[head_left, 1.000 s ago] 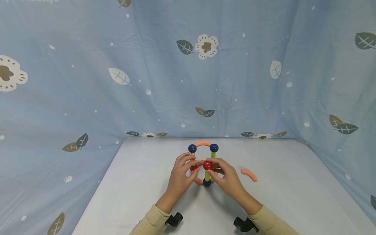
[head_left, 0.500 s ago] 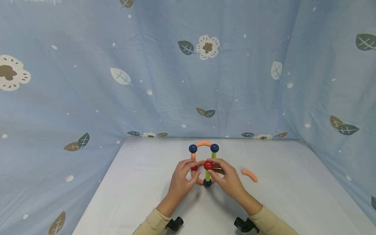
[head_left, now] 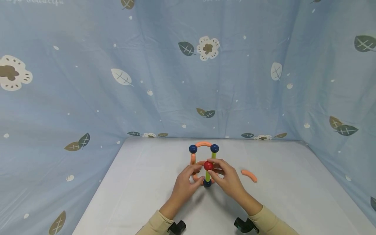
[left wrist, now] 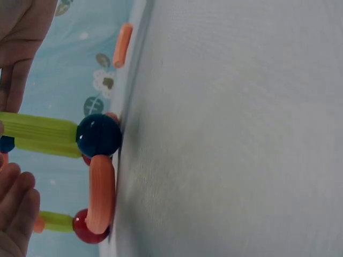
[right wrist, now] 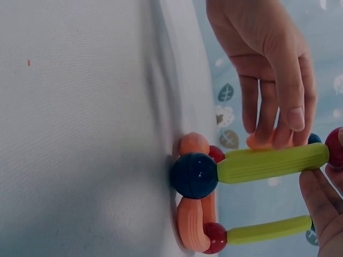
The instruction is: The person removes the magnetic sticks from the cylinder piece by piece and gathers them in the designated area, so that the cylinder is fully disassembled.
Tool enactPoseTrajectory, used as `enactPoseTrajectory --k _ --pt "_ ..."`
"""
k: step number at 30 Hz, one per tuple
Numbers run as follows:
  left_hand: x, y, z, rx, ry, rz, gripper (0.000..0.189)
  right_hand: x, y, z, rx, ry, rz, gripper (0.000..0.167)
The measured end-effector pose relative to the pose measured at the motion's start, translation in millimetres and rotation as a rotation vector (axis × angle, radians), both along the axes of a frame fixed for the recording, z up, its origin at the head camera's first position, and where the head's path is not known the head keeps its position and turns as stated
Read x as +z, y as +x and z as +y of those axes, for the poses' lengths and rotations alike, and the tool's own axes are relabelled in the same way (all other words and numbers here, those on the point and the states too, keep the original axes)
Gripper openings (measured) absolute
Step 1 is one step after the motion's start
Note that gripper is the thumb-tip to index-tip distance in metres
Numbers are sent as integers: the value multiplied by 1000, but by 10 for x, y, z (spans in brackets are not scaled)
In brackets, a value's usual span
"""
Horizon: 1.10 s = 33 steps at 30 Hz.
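Ball-and-stick building toy pieces form a standing frame. At its front, a green stick [right wrist: 273, 162] rises from a blue ball [head_left: 207, 183] to a red ball [head_left: 208, 165]. My right hand [head_left: 225, 174] pinches that red ball between thumb and fingers. Beside the frame's left side is my left hand [head_left: 185, 183], its fingers fairly straight and the thumb apart from them. Its fingertips are right at an orange curved stick [right wrist: 260, 141] below the upper left blue ball [head_left: 193, 148]. In the head view these fingers hide part of the frame's lower left.
An orange curved stick [head_left: 249, 175] lies loose on the white table [head_left: 282, 195], right of the frame. At the back, another orange curved stick [head_left: 203, 143] joins the left blue ball to a second blue ball [head_left: 214, 148]. A patterned blue curtain [head_left: 235, 85] hangs behind.
My left hand has shifted slightly right and toward the body, and now covers the lower left red ball visible before. My right hand stays on the front red ball.
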<state>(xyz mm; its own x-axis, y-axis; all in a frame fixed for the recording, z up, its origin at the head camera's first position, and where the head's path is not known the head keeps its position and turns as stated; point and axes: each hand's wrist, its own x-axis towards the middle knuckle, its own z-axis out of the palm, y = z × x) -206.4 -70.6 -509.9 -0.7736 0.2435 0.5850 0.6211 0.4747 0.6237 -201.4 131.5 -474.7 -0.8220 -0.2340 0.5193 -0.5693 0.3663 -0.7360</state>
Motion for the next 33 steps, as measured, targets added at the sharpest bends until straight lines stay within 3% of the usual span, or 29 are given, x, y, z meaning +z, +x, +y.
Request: enactPoseTrajectory --k 13,22,29,33 --pt "-79 16 127 -70 97 -179 30 37 35 -30 -30 9 0 44" --pt "-139 -20 180 -97 187 -278 21 344 220 -95 -15 5 5 39" --pt "-115 -29 191 -78 167 -300 20 92 81 -46 -35 11 -3 43" --pt "-91 -25 195 -68 151 -320 21 30 42 -11 -26 3 -3 44"
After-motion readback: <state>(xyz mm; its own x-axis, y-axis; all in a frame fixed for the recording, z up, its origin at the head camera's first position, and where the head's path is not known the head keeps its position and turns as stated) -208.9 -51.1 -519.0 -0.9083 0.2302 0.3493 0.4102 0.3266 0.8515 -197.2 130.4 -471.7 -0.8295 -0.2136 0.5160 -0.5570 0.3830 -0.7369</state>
